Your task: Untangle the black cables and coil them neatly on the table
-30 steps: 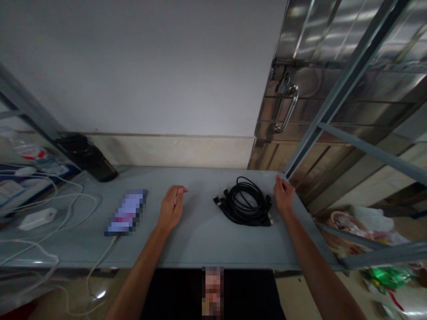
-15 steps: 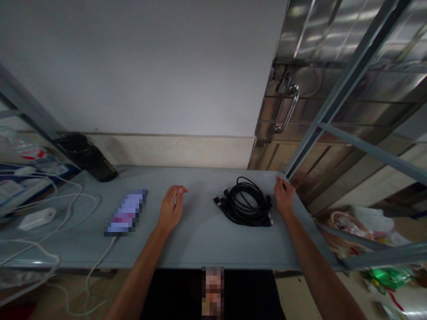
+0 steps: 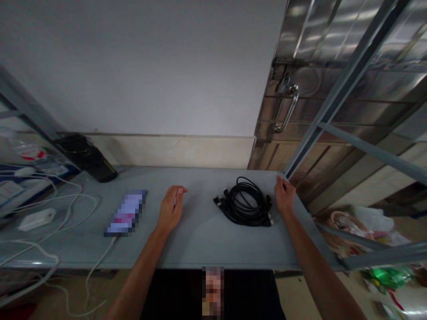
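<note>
Your left hand (image 3: 171, 206): palm side down on the grey, smooth, rectangular surface (image 3: 200, 240), fingers loosely curled, grasping nothing, between phone and cables. Your right hand (image 3: 284, 195): fingers curled inward, just beside the cables; whether they grip anything, you cannot tell. One looped bundle of thin black cables (image 3: 247, 202): on the surface, between your hands, nearer the right. One rectangular phone (image 3: 126, 212), screen lit, white cord attached: left of your left hand. One black cylindrical bottle (image 3: 88, 158): far left, near the wall.

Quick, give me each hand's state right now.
Left hand: loosely open, empty.
Right hand: curled closed, nothing visible in it, beside black cables.
</note>
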`<action>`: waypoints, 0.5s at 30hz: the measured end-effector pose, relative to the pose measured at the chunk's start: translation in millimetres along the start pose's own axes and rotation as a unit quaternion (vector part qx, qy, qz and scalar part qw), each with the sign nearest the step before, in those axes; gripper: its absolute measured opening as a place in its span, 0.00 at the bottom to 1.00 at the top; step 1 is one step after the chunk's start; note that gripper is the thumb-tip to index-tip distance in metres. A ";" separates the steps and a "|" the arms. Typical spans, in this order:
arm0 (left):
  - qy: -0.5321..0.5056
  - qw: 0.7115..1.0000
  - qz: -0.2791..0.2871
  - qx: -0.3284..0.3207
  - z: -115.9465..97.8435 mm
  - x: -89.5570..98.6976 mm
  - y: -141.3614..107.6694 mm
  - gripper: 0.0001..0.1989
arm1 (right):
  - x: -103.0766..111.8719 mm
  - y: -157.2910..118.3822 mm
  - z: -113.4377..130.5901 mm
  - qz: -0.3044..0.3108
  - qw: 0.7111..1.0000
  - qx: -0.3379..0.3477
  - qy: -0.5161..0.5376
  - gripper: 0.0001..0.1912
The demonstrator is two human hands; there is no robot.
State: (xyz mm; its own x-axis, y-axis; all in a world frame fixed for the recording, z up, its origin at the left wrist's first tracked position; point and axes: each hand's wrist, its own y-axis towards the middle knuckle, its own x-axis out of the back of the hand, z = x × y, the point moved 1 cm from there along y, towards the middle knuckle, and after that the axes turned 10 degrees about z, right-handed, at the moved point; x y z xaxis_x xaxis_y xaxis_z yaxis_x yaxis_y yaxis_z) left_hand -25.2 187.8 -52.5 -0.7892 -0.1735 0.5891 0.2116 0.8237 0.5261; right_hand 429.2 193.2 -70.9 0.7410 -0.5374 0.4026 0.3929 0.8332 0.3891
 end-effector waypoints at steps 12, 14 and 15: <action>-0.007 1.000 0.009 -0.014 -1.6 -0.1 0.4 0.19 | -2.7 -83.5 87.9 0.199 0.932 0.234 -0.193 0.27; -0.006 1.000 0.010 -0.013 -2.1 0.0 0.3 0.19 | -15.4 -101.7 92.2 0.235 0.907 0.245 -0.250 0.36; -0.006 1.000 0.010 -0.010 -2.3 0.1 0.2 0.20 | -22.2 -108.1 91.7 0.251 0.897 0.243 -0.270 0.40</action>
State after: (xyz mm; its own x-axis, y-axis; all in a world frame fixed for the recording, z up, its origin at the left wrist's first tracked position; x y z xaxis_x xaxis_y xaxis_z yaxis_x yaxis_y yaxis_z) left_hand -23.9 186.7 -50.9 -0.7914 -0.1516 0.5922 0.2382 0.8157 0.5272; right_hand 320.3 103.1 -46.0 0.3346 -0.2040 0.9200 -0.2978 0.9034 0.3086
